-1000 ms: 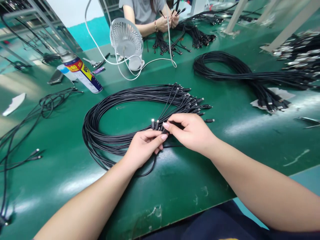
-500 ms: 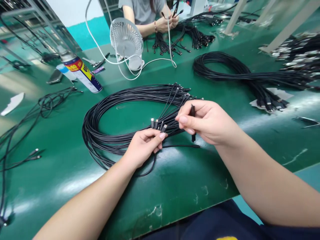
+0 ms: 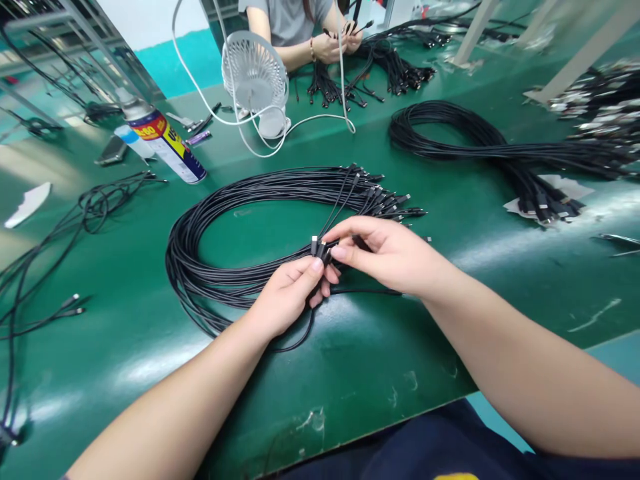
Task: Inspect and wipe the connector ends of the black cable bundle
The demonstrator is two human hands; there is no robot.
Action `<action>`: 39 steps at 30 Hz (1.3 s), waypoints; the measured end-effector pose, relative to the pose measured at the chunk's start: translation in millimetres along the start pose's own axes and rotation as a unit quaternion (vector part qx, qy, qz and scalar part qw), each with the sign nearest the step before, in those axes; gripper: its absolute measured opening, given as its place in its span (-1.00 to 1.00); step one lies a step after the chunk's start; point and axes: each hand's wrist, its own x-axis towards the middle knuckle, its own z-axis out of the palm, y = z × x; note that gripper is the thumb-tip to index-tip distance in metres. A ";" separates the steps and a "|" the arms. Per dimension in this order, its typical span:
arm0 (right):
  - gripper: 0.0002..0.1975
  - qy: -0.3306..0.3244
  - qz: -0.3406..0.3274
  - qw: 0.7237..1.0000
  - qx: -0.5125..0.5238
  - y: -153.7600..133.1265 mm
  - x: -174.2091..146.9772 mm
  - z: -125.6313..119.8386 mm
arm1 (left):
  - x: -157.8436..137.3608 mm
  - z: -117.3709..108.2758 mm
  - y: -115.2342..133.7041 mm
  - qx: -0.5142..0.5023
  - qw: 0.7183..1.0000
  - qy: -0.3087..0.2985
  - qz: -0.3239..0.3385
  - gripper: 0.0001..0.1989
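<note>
My left hand [image 3: 293, 290] pinches several black cable connectors [image 3: 314, 245] with metal plug tips, which stand up above the thumb. My right hand [image 3: 387, 253] is closed, its thumb and index fingertip at those same connectors. A short, dark, stick-like piece [image 3: 361, 244] shows inside the curled right fingers; its kind I cannot make out. Under and behind both hands lies a large coil of black cables [image 3: 187, 250], its connector ends gathered at the right. One cable loops below my left hand.
The green table [image 3: 360, 380] bears a spray can [image 3: 167, 147], a small fan [image 3: 255, 73] with a white cord, loose cables [image 3: 17, 293] at left and another cable bundle [image 3: 440, 133] at right. Tweezers [image 3: 620, 239] lie near the right edge. Across the table, a person's hands [image 3: 337, 47] hold cable ends.
My right hand has moved left and slightly down, bringing its fingertips to the connectors in my left hand. The dark piece has gone deeper behind its fingers. My left hand has stayed nearly still.
</note>
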 end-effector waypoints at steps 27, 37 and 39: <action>-0.77 0.052 -0.165 0.857 -0.486 -10.3 -19.9 22.1 | -1.1 0.2 5.8 -0.111 0.993 0.024 -0.031 -0.73; -0.75 0.114 -0.185 0.802 -0.557 -6.6 -24.9 25.1 | -2.2 2.5 8.2 -0.098 0.994 0.031 -0.029 -0.70; -0.75 0.120 -0.181 0.796 -0.564 -5.7 -23.6 26.3 | -2.0 2.9 7.7 -0.092 0.995 0.034 -0.029 -0.70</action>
